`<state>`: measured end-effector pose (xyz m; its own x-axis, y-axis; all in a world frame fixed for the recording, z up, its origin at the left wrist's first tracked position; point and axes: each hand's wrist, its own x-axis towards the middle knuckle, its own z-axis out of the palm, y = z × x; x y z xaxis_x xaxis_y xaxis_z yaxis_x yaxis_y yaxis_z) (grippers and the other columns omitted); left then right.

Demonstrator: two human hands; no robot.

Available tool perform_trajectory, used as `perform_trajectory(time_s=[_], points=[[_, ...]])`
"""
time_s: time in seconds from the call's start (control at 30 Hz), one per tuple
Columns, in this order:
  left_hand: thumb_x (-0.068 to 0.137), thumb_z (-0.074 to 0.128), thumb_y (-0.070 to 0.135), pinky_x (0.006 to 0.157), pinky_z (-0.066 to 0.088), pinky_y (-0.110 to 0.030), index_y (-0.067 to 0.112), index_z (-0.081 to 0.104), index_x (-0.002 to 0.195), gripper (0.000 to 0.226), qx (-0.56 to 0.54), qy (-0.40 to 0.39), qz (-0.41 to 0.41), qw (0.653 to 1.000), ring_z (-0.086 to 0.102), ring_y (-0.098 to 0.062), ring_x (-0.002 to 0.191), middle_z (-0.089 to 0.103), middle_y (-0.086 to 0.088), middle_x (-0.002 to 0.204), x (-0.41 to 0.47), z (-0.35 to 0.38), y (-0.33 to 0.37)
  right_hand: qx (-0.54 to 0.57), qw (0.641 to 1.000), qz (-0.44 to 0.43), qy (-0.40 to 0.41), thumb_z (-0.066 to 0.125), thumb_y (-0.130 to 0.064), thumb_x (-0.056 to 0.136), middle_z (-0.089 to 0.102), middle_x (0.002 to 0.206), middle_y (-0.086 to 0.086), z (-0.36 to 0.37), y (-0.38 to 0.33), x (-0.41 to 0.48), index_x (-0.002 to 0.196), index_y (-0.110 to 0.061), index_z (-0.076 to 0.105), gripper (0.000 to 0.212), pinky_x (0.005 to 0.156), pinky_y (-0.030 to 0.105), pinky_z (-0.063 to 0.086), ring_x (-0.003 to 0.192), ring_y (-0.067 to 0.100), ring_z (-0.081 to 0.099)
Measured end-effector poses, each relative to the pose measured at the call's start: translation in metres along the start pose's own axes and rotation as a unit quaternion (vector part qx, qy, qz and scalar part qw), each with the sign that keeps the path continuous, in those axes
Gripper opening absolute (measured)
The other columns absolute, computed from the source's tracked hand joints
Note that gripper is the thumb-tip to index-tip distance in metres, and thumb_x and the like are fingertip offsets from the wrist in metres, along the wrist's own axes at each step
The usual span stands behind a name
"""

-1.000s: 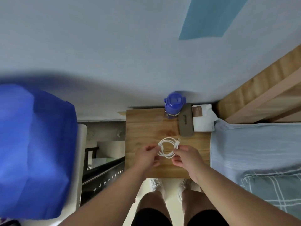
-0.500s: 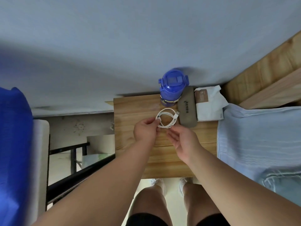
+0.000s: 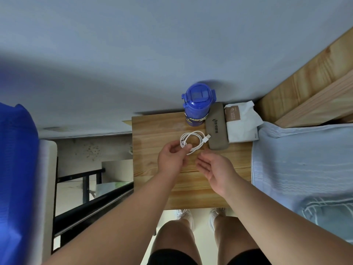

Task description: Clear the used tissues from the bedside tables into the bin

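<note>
A wooden bedside table [image 3: 149,131] stands against the wall. A coiled white cable [image 3: 193,140] lies on it, and my left hand [image 3: 172,159] pinches the coil's near edge. My right hand [image 3: 214,168] hovers open, palm up, just right of the coil, holding nothing. At the table's far right corner sits a white tissue pack [image 3: 241,123] with a brown label. No loose used tissue and no bin show in this view.
A blue bottle [image 3: 197,103] stands at the table's back edge beside a grey glasses case [image 3: 216,127]. A bed with a light blue sheet [image 3: 305,159] borders the right, its wooden headboard [image 3: 309,81] behind. A blue cloth [image 3: 17,178] and a black metal frame [image 3: 80,188] lie left.
My right hand let go of the cable and drew back, opening palm up. My left hand still pinches the coil, which now lies farther back, near the bottle and the case.
</note>
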<state>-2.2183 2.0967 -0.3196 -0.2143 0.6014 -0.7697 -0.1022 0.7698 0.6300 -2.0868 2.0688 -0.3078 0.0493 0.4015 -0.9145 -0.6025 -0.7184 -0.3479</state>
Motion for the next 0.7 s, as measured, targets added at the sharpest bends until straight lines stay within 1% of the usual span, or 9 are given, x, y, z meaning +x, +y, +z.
perform_trajectory(time_s=[0.13,0.27,0.3,0.37,0.43,0.47,0.57,0.63,0.7], points=[[0.089,0.085,0.018,0.057,0.055,-0.03,0.009,0.063,0.129,0.047,-0.023,0.008,-0.008,1.0,0.064,-0.018,0.066,0.068,-0.008,0.103,-0.003,-0.007,-0.006,-0.019,1.0,-0.004,-0.003,0.059,-0.004,0.101,0.072,0.106,0.014,-0.002,0.005,-0.001,0.108,-0.01,0.065,0.012,0.081,0.033,0.057,0.096,0.025,0.07],[0.089,0.085,0.022,0.062,0.06,-0.033,0.014,0.061,0.127,0.046,-0.02,0.002,-0.008,1.0,0.067,-0.02,0.072,0.065,-0.005,0.103,-0.003,-0.014,-0.01,-0.031,0.999,-0.011,0.005,0.059,-0.001,0.1,0.072,0.103,0.014,-0.005,0.008,-0.002,0.118,-0.006,0.063,0.018,0.082,0.034,0.058,0.094,0.026,0.07],[0.09,0.085,0.022,0.062,0.061,-0.033,0.015,0.062,0.124,0.042,-0.019,0.002,-0.012,1.0,0.067,-0.02,0.071,0.065,-0.005,0.102,-0.003,-0.016,-0.011,-0.035,0.999,-0.011,0.007,0.059,-0.001,0.101,0.071,0.104,0.014,-0.006,0.008,-0.003,0.121,-0.005,0.061,0.021,0.083,0.034,0.058,0.095,0.026,0.07],[0.092,0.082,0.018,0.054,0.06,-0.029,0.013,0.065,0.113,0.028,-0.022,0.009,-0.019,1.0,0.067,-0.02,0.066,0.067,-0.008,0.097,-0.002,-0.017,-0.013,-0.049,0.999,-0.018,0.005,0.059,-0.002,0.101,0.071,0.107,0.014,-0.006,0.008,-0.004,0.126,-0.008,0.059,0.026,0.084,0.035,0.059,0.098,0.027,0.069],[0.095,0.079,0.015,0.047,0.055,-0.027,0.012,0.065,0.097,0.014,-0.022,0.016,-0.023,0.999,0.067,-0.022,0.064,0.068,-0.012,0.087,0.003,-0.015,-0.013,-0.064,0.998,-0.028,-0.005,0.058,-0.003,0.102,0.071,0.109,0.011,-0.002,0.006,-0.003,0.132,-0.012,0.056,0.031,0.089,0.039,0.059,0.105,0.028,0.071],[0.095,0.078,0.013,0.045,0.055,-0.027,0.012,0.064,0.091,0.014,-0.019,0.023,-0.027,0.999,0.067,-0.022,0.063,0.068,-0.011,0.081,0.008,-0.013,-0.013,-0.073,0.997,-0.032,-0.01,0.058,-0.005,0.103,0.071,0.11,0.009,0.0,0.005,-0.001,0.133,-0.014,0.056,0.032,0.092,0.041,0.058,0.111,0.028,0.07],[0.097,0.075,0.01,0.048,0.058,-0.026,0.01,0.063,0.086,0.016,-0.023,0.034,-0.039,0.998,0.068,-0.018,0.058,0.068,-0.008,0.073,0.022,-0.007,-0.012,-0.1,0.993,-0.04,-0.038,0.059,-0.013,0.103,0.076,0.11,-0.004,0.008,0.005,0.006,0.127,-0.026,0.061,0.027,0.084,0.037,0.057,0.111,0.022,0.069],[0.097,0.076,0.011,0.049,0.059,-0.023,0.007,0.065,0.089,0.014,-0.032,0.031,-0.048,0.998,0.069,-0.012,0.05,0.071,-0.007,0.072,0.027,-0.001,-0.009,-0.098,0.993,-0.049,-0.053,0.058,-0.015,0.103,0.08,0.098,-0.016,0.012,0.005,0.01,0.112,-0.033,0.065,0.021,0.08,0.037,0.056,0.107,0.016,0.07],[0.097,0.076,0.012,0.049,0.06,-0.022,0.008,0.065,0.089,0.014,-0.031,0.025,-0.048,0.998,0.069,-0.007,0.046,0.073,-0.006,0.072,0.031,0.004,-0.005,-0.078,0.993,-0.062,-0.057,0.057,-0.014,0.103,0.081,0.09,-0.019,0.015,0.004,0.012,0.105,-0.035,0.065,0.023,0.079,0.037,0.056,0.102,0.014,0.071]])
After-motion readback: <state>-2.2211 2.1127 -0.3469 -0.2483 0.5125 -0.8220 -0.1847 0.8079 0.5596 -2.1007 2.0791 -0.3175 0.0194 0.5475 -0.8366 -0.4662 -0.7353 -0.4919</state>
